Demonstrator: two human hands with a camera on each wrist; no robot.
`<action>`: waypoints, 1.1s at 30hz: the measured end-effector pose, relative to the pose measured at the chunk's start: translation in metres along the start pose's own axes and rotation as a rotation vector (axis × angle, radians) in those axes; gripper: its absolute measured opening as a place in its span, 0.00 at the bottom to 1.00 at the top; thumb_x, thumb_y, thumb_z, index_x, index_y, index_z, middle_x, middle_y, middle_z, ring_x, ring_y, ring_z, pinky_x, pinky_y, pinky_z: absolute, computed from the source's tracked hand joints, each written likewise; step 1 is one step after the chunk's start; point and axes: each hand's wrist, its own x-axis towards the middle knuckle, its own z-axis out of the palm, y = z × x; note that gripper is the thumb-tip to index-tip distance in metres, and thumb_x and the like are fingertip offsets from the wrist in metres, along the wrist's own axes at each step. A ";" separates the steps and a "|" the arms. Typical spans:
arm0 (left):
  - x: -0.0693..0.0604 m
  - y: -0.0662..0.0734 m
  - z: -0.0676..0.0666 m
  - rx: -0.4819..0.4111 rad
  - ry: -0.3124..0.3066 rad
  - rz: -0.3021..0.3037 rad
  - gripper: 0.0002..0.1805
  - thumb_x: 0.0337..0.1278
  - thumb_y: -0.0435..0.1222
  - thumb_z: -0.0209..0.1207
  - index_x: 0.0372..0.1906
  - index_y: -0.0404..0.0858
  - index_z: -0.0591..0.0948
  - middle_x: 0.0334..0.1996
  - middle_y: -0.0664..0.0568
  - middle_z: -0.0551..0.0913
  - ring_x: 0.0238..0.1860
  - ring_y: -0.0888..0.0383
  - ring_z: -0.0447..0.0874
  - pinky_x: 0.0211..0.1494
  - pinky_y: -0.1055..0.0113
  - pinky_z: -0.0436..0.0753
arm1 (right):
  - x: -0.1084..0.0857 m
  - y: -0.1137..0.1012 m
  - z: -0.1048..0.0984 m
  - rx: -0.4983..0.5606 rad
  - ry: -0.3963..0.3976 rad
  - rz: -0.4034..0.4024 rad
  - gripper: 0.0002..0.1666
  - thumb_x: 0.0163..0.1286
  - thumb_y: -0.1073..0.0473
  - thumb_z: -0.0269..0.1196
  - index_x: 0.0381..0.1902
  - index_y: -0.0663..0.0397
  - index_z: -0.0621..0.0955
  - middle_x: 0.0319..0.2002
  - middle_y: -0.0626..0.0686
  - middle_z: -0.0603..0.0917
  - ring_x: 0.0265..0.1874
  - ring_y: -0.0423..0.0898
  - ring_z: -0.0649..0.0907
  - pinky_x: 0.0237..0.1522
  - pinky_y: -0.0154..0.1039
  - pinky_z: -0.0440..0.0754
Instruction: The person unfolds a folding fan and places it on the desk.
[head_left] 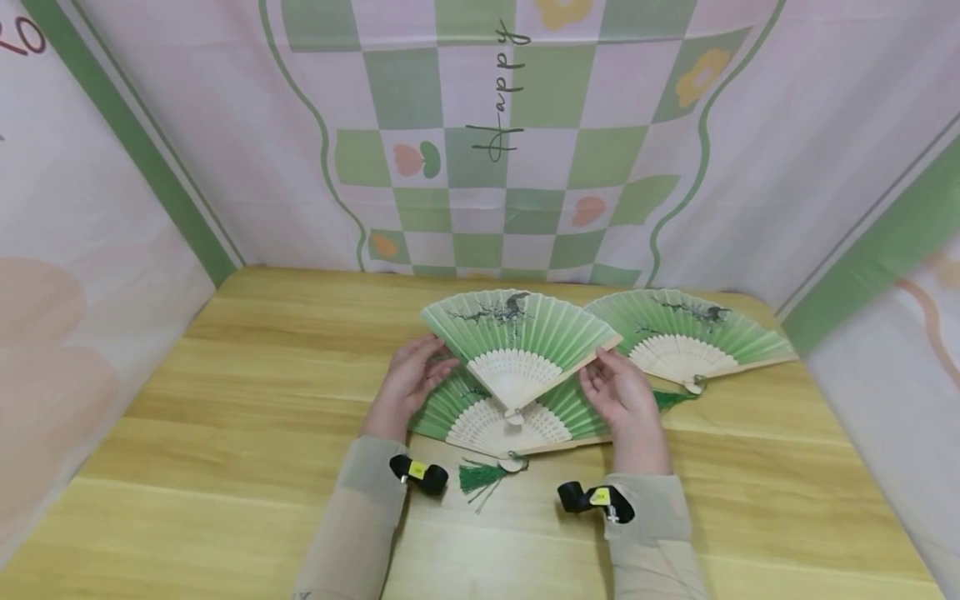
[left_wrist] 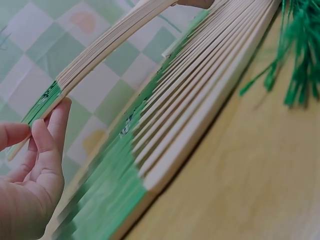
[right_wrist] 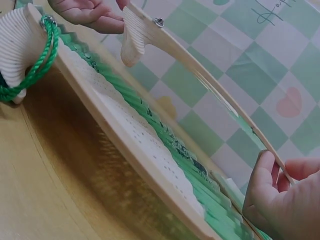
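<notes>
Both hands hold up a spread green folding fan (head_left: 525,333) with pale pierced ribs and a dark branch print. My left hand (head_left: 408,383) pinches the tip of its left side rib between thumb and fingers, as the left wrist view shows on the fan's edge (left_wrist: 107,45). On the other side, my right hand (head_left: 618,392) pinches the right outer rib, seen in the right wrist view on the wooden guard (right_wrist: 220,82). Under the raised fan, a second open green fan (head_left: 498,429) lies on the table, partly hidden, its green tassel (head_left: 480,475) toward the front.
A third open fan (head_left: 686,337) lies at the back right, its green tassel (head_left: 673,400) beside the right hand. The wooden table (head_left: 225,433) meets a checkered cloth backdrop (head_left: 510,200), and printed cloth also hangs on both sides.
</notes>
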 end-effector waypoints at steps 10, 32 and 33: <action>-0.001 0.000 -0.002 -0.028 -0.011 0.005 0.22 0.72 0.35 0.53 0.66 0.33 0.71 0.47 0.50 0.78 0.36 0.61 0.86 0.37 0.77 0.82 | -0.002 -0.003 -0.001 0.006 0.012 0.002 0.07 0.78 0.60 0.50 0.50 0.43 0.68 0.37 0.44 0.77 0.40 0.36 0.75 0.48 0.28 0.77; -0.003 0.003 -0.008 -0.078 0.004 0.022 0.21 0.73 0.36 0.51 0.66 0.35 0.70 0.45 0.52 0.81 0.36 0.62 0.87 0.39 0.78 0.83 | -0.006 -0.004 -0.004 0.102 0.055 -0.002 0.11 0.78 0.61 0.48 0.53 0.41 0.64 0.43 0.44 0.71 0.45 0.37 0.73 0.52 0.29 0.77; -0.003 0.002 -0.008 -0.082 0.005 0.023 0.21 0.73 0.36 0.51 0.66 0.35 0.70 0.45 0.52 0.81 0.36 0.62 0.87 0.39 0.78 0.83 | -0.006 -0.004 -0.004 0.108 0.058 -0.002 0.11 0.78 0.61 0.48 0.53 0.42 0.63 0.42 0.44 0.71 0.45 0.37 0.73 0.52 0.29 0.77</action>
